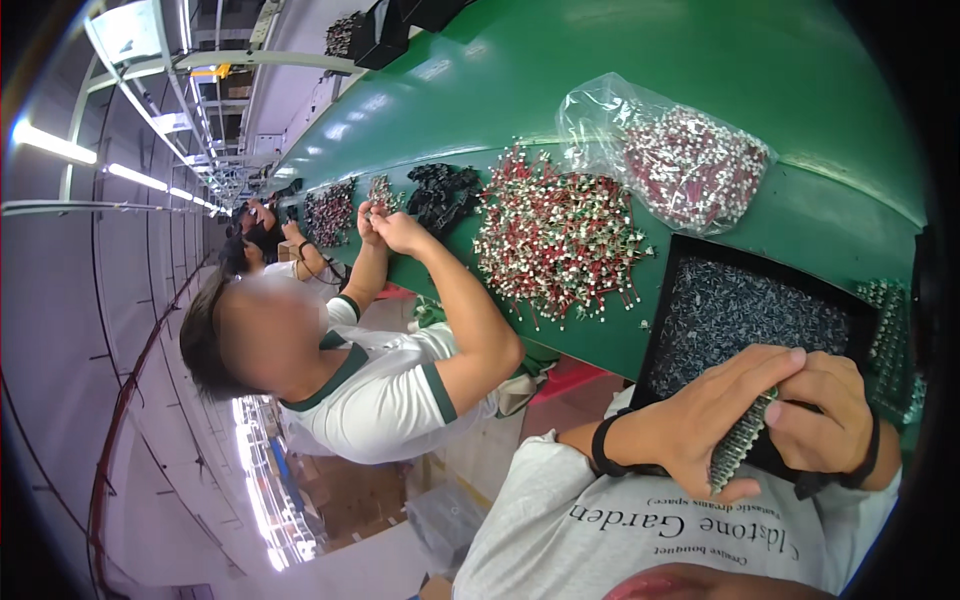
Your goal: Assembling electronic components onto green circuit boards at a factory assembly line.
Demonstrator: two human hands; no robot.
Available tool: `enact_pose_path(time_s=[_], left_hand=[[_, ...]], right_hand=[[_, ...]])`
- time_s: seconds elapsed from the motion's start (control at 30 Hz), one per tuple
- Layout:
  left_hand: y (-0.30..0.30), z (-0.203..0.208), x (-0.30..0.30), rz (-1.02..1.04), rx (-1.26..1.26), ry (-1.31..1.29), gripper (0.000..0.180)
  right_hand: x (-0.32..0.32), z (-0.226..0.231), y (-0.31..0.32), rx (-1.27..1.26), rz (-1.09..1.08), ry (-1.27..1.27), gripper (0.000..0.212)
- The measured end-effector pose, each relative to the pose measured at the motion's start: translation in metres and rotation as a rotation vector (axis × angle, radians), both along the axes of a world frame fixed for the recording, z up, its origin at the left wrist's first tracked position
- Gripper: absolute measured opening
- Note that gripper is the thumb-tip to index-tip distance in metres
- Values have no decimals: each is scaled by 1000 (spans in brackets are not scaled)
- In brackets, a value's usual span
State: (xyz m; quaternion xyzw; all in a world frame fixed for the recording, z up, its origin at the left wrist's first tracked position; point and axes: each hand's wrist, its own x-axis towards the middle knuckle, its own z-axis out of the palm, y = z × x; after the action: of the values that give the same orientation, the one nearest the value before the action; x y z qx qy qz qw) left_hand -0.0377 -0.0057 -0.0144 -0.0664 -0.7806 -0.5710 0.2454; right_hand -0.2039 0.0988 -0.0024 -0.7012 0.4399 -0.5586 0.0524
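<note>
Close to my chest, my left hand [685, 415] is closed around a green circuit board strip [738, 446] with a row of small metallic parts along it. My right hand [828, 405] has its fingers curled over the upper end of the same strip, and its fingertips are partly hidden. Both wrists wear dark bands. Just beyond my hands sits a black tray [655, 350] holding a heap of tiny dark components [745, 315]. More green board strips [885, 345] with small parts lie to the right of the tray.
A large pile of red-and-white wired connectors [560, 240] covers the green bench [480, 90] left of the tray. Behind it lies a clear bag [695, 165] of similar pieces. A co-worker [370, 390] sits at my left, hands raised near a black heap [440, 195].
</note>
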Motion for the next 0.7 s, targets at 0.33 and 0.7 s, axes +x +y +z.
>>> enact_pose_path(time_s=[0.33,0.7], left_hand=[[6,5,18,-52,162,-86,105],[10,12,27,14,48,-44,98]], right_hand=[[14,14,8,0,-36,29,41],[29,39,14,164,-167,-7,32]])
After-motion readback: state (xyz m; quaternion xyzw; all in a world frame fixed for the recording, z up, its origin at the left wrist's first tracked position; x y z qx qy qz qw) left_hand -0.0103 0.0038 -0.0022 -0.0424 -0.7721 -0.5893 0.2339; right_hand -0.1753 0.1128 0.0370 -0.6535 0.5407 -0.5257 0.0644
